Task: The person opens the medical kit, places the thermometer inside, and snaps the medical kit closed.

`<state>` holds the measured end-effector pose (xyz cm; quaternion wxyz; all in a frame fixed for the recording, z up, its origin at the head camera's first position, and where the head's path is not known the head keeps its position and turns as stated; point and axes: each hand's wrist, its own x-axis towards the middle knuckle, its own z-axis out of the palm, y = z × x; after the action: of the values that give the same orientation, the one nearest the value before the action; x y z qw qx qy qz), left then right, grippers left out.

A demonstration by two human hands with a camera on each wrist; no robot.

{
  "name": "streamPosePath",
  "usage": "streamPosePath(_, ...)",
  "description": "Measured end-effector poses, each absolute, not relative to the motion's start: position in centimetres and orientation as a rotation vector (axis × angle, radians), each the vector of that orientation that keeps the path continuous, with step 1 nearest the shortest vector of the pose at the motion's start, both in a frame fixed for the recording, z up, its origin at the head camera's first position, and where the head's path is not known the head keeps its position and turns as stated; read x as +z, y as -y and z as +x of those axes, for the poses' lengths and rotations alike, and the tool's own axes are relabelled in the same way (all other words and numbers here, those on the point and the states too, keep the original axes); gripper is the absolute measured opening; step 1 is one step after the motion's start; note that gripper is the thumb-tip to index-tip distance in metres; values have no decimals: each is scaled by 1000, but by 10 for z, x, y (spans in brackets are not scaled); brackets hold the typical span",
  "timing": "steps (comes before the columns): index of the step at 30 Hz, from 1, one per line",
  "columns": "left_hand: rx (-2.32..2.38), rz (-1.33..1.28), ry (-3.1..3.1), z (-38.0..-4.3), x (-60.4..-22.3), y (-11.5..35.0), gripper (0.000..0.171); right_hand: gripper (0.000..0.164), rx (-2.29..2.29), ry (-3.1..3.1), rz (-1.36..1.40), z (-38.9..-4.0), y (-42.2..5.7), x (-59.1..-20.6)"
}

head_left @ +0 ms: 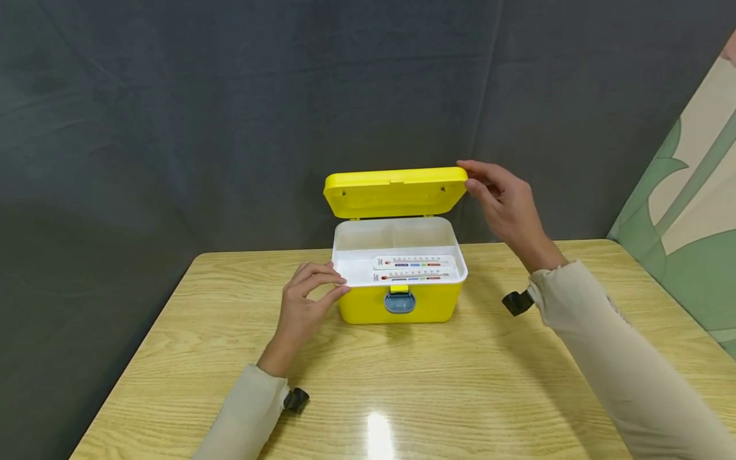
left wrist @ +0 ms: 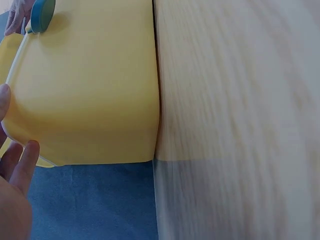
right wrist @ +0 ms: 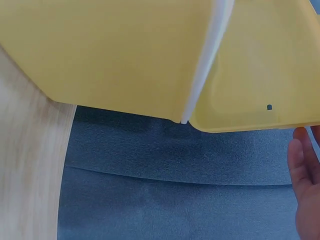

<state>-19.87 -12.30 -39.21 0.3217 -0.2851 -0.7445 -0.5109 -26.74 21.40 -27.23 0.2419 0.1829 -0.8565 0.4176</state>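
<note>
A yellow storage box (head_left: 425, 305) stands on the table with its yellow lid (head_left: 397, 198) raised and tilted back on hinges. Inside is a white tray (head_left: 353, 271), where two flat white thermometers (head_left: 415, 262) with coloured scales lie one behind the other. My left hand (head_left: 301, 303) holds the box's front left corner, thumb at the front rim and fingers at the side; the left wrist view shows these fingers (left wrist: 25, 165) against the wall. At the lid's right edge, my right hand (head_left: 506, 204) pinches the corner between thumb and fingers. A grey-blue latch (head_left: 399, 302) hangs at the front.
The wooden table (head_left: 230, 319) ends just behind the box, where a dark cloth (head_left: 259, 128) hangs. A wall with a green leaf pattern (head_left: 690, 255) is on the right. A divider (head_left: 394, 234) splits the white rear compartment.
</note>
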Motion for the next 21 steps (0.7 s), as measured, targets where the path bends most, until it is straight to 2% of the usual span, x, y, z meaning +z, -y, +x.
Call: streamPosePath(21, -1323, -762, 1913, -201, -389, 130, 25, 46, 863, 2214, 775, -248, -219, -298)
